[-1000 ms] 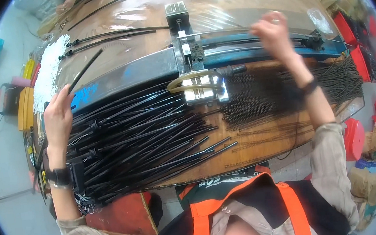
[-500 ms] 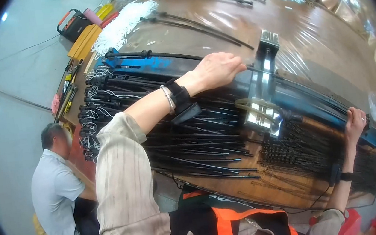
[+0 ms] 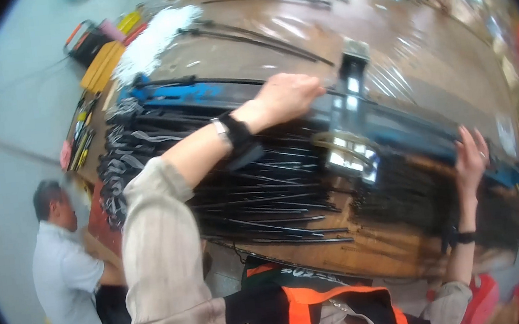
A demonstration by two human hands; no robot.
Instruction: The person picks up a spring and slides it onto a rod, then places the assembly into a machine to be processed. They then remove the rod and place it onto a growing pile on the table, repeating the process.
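Observation:
My left hand [image 3: 288,96] is closed around a thin black rod [image 3: 234,79], which lies along a long blue and dark metal fixture [image 3: 184,94]. Just right of that hand stands a shiny metal block [image 3: 352,78] mounted across the fixture. Near the fixture's right end, my right hand [image 3: 470,163] is raised with its fingers apart, and I see nothing held in it. A heap of black rods [image 3: 269,189] with looped ends at the left lies on the near side of the fixture. Dark thin coil springs [image 3: 398,200], smeared by motion, lie below the metal block.
A pile of small white pieces [image 3: 153,43] lies at the far left, by a yellow box [image 3: 102,66]. More black rods [image 3: 265,46] rest on the plastic-covered table [image 3: 411,36]. Tools [image 3: 82,131] line the left edge, where another person [image 3: 70,267] sits. Someone else's hands show at the far side.
My right hand has come off the spring at the fixture's right end, and its fingers have spread. The left hand keeps its hold. The whole view has shifted slightly and blurred.

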